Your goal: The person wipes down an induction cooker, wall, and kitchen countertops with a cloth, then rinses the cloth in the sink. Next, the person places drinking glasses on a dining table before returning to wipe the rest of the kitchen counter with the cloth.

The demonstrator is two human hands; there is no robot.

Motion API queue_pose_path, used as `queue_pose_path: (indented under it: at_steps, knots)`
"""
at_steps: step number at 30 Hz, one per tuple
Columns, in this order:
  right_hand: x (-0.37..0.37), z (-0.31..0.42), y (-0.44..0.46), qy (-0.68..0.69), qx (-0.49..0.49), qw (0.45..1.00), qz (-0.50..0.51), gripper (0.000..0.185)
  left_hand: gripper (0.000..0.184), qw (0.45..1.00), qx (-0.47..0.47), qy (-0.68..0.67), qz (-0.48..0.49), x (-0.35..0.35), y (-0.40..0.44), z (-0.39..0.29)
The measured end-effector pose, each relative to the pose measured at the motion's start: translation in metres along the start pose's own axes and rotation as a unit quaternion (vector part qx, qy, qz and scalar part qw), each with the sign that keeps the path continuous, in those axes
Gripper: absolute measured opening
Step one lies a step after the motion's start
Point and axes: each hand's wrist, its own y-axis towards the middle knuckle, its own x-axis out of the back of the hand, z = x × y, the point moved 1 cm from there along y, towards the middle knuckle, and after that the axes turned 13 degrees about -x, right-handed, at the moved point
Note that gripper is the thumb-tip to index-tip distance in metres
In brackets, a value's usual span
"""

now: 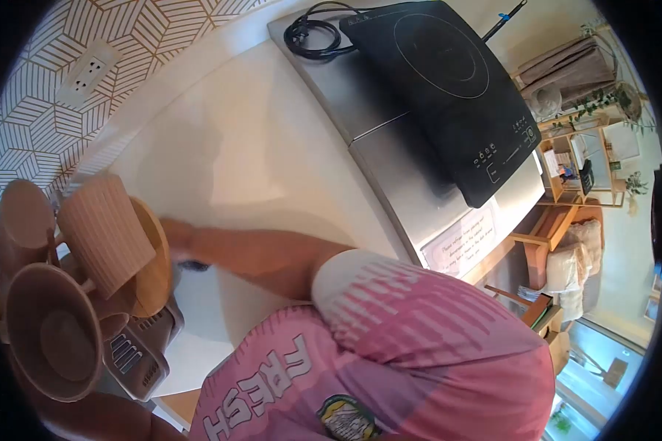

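Note:
My right arm stretches left across the counter, and my blurred right hand is at the edge of a round wooden board. Its fingers are hidden, so I cannot tell whether they grip the board. A ribbed pinkish-beige vessel lies tilted against the board. Closer to me is a deep pinkish-brown bowl, with a rounded piece of the same colour behind it. Beneath them shows a slotted brown dish rack. My left forearm appears in shadow at the bottom left; the left hand is out of sight.
A black induction cooktop rests on a stainless-steel surface, its coiled cord beside it. A printed notice lies at the near edge. The white counter meets a patterned wall with an outlet. Shelves stand farther off.

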Motion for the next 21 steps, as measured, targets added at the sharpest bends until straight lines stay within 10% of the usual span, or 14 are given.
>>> queue_pose_path:
  at_steps: [2,5,10,12,14,17,19,21]
  knots:
    - [0.051,-0.034,0.037,0.058,0.215,0.954,-0.200,0.036,0.014,0.999,-0.015,-0.011,0.042,0.011,0.010,-0.003]
    - [0.178,-0.006,-0.005,-0.122,0.168,0.842,-0.498,0.036,0.015,0.999,-0.034,0.003,0.023,0.005,0.008,0.002]
    - [0.248,-0.039,0.013,-0.343,-0.090,0.774,-0.524,0.060,0.014,0.999,-0.009,-0.029,0.010,-0.026,-0.003,0.011]
    - [0.258,-0.043,0.026,-0.350,-0.116,0.786,-0.497,0.063,0.013,0.895,0.158,-0.192,-0.371,-0.049,-0.007,0.010]
    - [0.253,-0.035,0.049,-0.377,-0.169,0.726,-0.550,0.066,0.013,0.894,0.174,-0.184,-0.371,-0.045,-0.004,0.020]
    - [0.216,-0.024,0.071,-0.423,-0.185,0.732,-0.502,0.064,0.011,0.889,0.204,-0.207,-0.353,-0.037,0.003,0.036]
    - [0.181,-0.019,0.081,-0.441,-0.132,0.780,-0.424,0.063,0.011,0.994,0.021,-0.078,0.070,-0.020,0.010,0.055]
    - [0.146,-0.017,0.091,-0.428,-0.052,0.813,-0.391,0.061,0.012,0.989,0.035,-0.107,0.091,-0.018,0.020,0.069]
